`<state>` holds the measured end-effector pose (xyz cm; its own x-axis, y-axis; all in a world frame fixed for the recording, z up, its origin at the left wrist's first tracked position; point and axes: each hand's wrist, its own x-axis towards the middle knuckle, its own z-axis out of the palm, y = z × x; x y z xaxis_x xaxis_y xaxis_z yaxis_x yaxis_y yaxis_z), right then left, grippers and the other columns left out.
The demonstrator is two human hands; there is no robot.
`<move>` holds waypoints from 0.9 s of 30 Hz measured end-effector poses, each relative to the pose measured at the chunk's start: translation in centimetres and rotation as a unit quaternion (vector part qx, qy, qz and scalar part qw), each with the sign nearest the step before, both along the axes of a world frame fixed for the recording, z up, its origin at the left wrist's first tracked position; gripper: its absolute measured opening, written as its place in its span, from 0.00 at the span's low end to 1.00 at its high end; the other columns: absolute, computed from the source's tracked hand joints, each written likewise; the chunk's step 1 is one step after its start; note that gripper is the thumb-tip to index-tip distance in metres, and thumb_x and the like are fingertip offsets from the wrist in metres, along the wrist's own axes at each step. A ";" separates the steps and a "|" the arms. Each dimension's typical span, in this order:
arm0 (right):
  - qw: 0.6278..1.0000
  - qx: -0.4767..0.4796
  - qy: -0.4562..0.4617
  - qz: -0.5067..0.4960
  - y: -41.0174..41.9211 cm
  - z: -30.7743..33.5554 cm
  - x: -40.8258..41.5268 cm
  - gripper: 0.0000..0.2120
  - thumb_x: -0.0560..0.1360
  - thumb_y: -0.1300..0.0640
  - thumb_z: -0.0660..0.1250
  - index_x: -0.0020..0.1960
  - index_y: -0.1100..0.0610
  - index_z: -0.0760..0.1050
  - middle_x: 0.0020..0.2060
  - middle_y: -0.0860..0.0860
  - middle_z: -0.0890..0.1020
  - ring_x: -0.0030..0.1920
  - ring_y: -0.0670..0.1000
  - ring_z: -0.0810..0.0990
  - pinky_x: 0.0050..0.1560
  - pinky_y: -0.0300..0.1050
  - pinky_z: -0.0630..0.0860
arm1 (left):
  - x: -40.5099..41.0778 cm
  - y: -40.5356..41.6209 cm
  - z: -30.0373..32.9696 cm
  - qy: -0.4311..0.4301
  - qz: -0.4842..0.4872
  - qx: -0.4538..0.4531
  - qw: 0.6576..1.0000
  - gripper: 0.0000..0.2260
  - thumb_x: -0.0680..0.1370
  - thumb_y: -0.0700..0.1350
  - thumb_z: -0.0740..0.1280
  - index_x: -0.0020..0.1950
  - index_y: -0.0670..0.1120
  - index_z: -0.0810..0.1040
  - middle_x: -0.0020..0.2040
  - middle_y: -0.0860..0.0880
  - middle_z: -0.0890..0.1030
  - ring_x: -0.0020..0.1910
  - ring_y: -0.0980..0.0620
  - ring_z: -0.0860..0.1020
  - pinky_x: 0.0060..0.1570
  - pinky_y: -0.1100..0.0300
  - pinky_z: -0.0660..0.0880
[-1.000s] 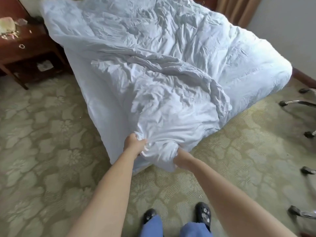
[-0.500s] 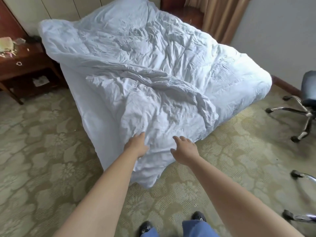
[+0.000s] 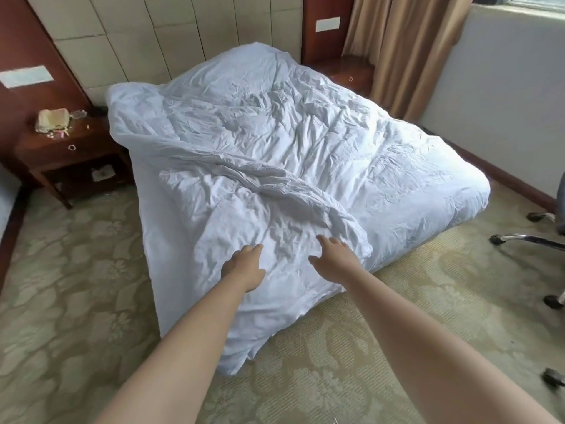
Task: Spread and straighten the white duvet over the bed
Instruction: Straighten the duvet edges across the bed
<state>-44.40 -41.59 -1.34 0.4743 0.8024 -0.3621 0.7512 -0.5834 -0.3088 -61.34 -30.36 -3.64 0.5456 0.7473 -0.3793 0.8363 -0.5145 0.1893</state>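
carpet [image 3: 76, 301] | white duvet [image 3: 275, 154] rumpled | left hand [image 3: 243, 267], right hand [image 3: 334, 255] flat on it

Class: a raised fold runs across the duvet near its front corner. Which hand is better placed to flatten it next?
Probably the right hand: its open fingers lie just below the fold on the duvet; the left hand sits farther away.

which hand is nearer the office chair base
Right. The right hand hovers over the duvet corner on the side facing the chair base; the left hand sits farther away, toward the nightstand side.
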 end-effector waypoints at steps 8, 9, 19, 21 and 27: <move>0.996 0.062 0.019 0.056 3.8 2.5 -4.2 0.31 0.78 0.46 0.59 0.77 0.51 0.53 0.73 0.54 0.63 0.73 0.58 0.60 0.69 0.53 0.62 | -5.4 3.2 3.5 0.011 0.075 0.023 0.997 0.28 0.78 0.50 0.61 0.76 0.52 0.55 0.74 0.48 0.61 0.68 0.43 0.67 0.62 0.49 0.70; 0.996 0.064 0.016 0.065 4.1 2.6 -5.6 0.31 0.78 0.46 0.59 0.77 0.51 0.52 0.73 0.54 0.63 0.73 0.58 0.60 0.69 0.52 0.62 | -6.8 3.5 3.7 0.009 0.079 0.021 0.997 0.28 0.78 0.50 0.61 0.76 0.52 0.55 0.75 0.48 0.60 0.69 0.43 0.66 0.63 0.49 0.70; 0.990 0.077 -0.044 0.107 11.2 4.6 -23.2 0.30 0.78 0.47 0.59 0.76 0.52 0.52 0.70 0.54 0.66 0.71 0.57 0.62 0.67 0.52 0.64 | -24.8 10.0 5.7 -0.017 0.055 0.056 0.997 0.29 0.79 0.53 0.59 0.78 0.52 0.51 0.77 0.49 0.55 0.74 0.45 0.58 0.68 0.47 0.66; 0.990 0.071 -0.058 0.111 12.9 4.5 -26.5 0.30 0.78 0.47 0.60 0.76 0.52 0.53 0.69 0.54 0.66 0.71 0.57 0.62 0.67 0.52 0.63 | -28.3 11.5 5.8 -0.035 0.047 0.064 0.996 0.29 0.79 0.53 0.59 0.78 0.52 0.53 0.77 0.49 0.56 0.74 0.45 0.59 0.68 0.47 0.65; 0.984 0.042 -0.070 0.156 20.0 5.4 -33.9 0.32 0.77 0.47 0.60 0.76 0.50 0.51 0.72 0.54 0.63 0.72 0.57 0.60 0.69 0.53 0.63 | -36.6 16.2 7.3 -0.073 0.068 0.072 0.992 0.28 0.80 0.50 0.60 0.78 0.51 0.54 0.77 0.49 0.56 0.75 0.46 0.57 0.69 0.49 0.64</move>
<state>-78.27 -21.60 4.06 0.2414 0.9411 -0.2369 0.9280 -0.2953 -0.2274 -97.93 -14.15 3.62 0.4773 0.8584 -0.1879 0.8689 -0.4291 0.2469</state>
